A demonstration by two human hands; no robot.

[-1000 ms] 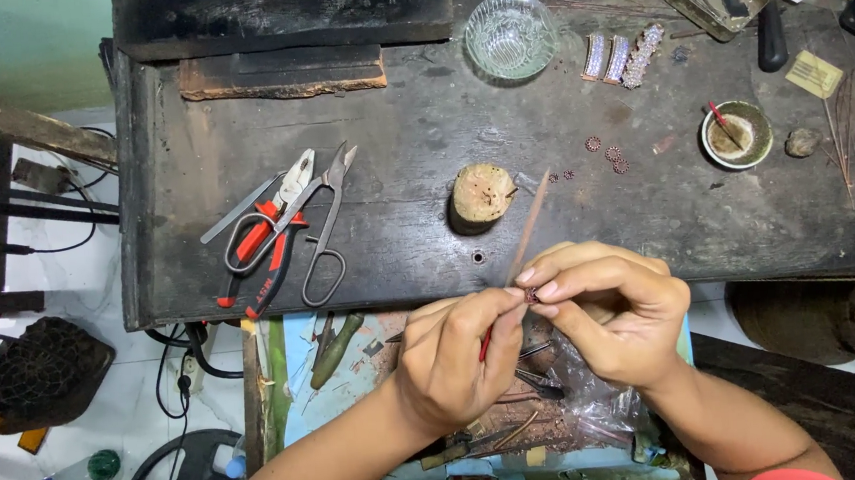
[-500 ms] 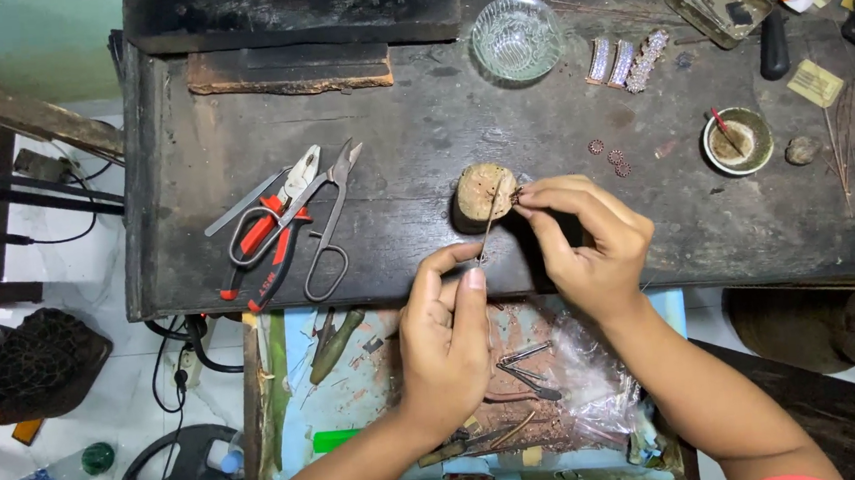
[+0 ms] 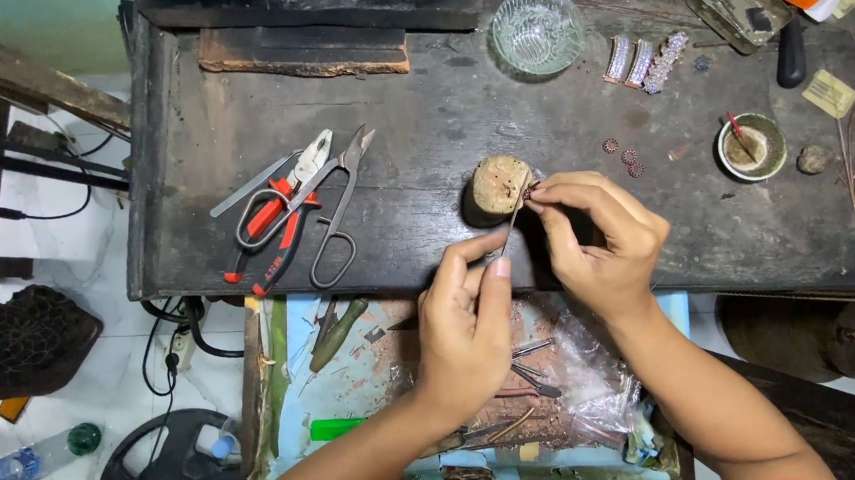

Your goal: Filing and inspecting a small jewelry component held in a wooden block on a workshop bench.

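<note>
- Dark, scarred wood makes up the desk [image 3: 421,150] we lean over; at its left lie red-handled pliers [image 3: 271,226] crossed with steel snips [image 3: 337,211], well apart from both hands.
- Near the desk's near edge stands a short cork-like stub [image 3: 497,185], upright, just left of where our work goes on.
- Our left hand [image 3: 464,333] rises from the near side, thumb and forefinger pinched together on the near end of a thin stick [image 3: 512,219].
- That stick has its long axis running from near-left to far-right, slanting up from the left fingers [image 3: 495,265] toward the stub and the right hand.
- At the stick's far tip sits a small dark beaded piece [image 3: 529,193], touching the stub's right side as far as we can tell.
- Our right hand [image 3: 603,243] is the nearer to that piece: its fingers [image 3: 555,199] are closed in a tight pinch right at it, coming in from the right.
- Further right on the desk lie three small beaded rings [image 3: 624,156], a small bowl [image 3: 752,147] with a red-tipped tool, and, far off, a glass dish [image 3: 537,30].
</note>
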